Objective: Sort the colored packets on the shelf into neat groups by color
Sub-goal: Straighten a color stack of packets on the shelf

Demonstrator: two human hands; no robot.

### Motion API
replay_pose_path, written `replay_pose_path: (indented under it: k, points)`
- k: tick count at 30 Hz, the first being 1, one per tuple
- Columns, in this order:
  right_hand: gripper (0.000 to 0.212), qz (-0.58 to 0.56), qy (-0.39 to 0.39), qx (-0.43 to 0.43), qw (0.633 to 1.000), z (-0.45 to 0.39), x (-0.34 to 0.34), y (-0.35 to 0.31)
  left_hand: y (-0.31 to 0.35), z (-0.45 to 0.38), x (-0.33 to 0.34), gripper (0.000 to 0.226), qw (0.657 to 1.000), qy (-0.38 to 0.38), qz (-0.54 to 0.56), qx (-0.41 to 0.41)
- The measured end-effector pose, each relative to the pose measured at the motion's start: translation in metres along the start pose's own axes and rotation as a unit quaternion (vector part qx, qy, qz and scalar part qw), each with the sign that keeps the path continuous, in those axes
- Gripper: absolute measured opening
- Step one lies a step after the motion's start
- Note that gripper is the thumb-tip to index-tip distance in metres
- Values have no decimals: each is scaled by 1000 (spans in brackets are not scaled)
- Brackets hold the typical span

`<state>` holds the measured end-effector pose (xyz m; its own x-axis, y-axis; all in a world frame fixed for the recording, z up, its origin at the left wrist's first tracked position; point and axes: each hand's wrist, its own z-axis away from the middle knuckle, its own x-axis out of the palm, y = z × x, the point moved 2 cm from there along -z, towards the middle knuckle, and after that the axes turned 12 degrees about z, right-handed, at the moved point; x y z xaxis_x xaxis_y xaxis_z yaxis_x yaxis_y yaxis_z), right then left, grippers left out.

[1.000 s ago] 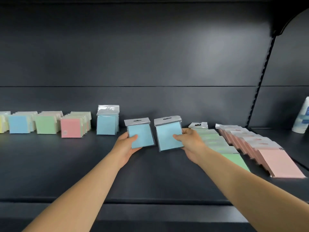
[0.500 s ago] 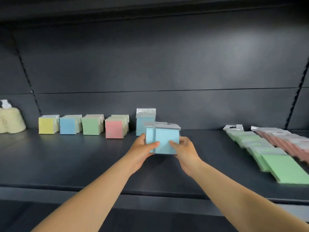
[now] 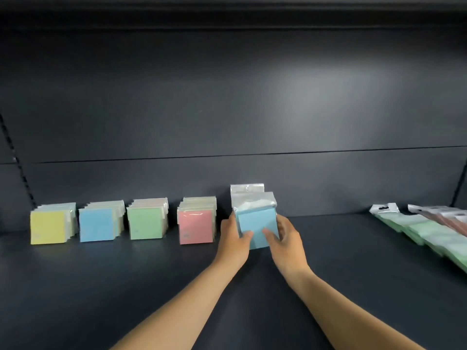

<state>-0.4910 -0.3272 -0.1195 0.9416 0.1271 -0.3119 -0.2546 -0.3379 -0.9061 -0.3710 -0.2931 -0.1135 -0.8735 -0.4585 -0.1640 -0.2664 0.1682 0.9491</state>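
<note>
Both hands hold a small bunch of blue packets [image 3: 256, 222] upright on the dark shelf [image 3: 126, 286], right in front of a standing blue packet with a silver header [image 3: 246, 189]. My left hand [image 3: 233, 239] grips the bunch's left edge, thumb on the front. My right hand [image 3: 286, 239] grips its right edge, thumb on the front too. To the left stand upright rows: yellow [image 3: 48, 227], blue [image 3: 97, 224], green [image 3: 145, 222] and pink [image 3: 197, 227].
At the far right, green packets [image 3: 427, 229] lie overlapped in a line toward the front, with pink packets [image 3: 452, 218] beside them at the frame edge. The shelf's back panel [image 3: 252, 109] rises just behind the rows.
The two blue packets, held apart a second ago, came together and moved left and back against the standing blue packet. The view panned left, pushing the flat green and pink packets toward the right edge.
</note>
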Motion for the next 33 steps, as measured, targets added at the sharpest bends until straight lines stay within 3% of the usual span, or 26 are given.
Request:
replay_pose_path:
  k: [7,12,18,27,30,33]
  points:
    - [32,29,23,15,999,-29,18,6,-14,-26,6,42,995,76,-26,53]
    - [31,102,1,35,994,-46,30,18,-29,-40,6,46,994,92,-54,36]
    - [38,160,-56,48,984,-59,42,26,-45,-54,8,53,998,33,-15,-52]
    - [36,188,-86,35,978,-56,39,21,-33,-48,3,44,997,9,-46,-55]
    - [42,228,-84,27,970,-49,24,13,-15,-37,-4,36,991,-18,-99,-91]
    - [54,342,-87,-1,936,-40,-8,3,2,-29,-10,57,955,-114,-238,-134]
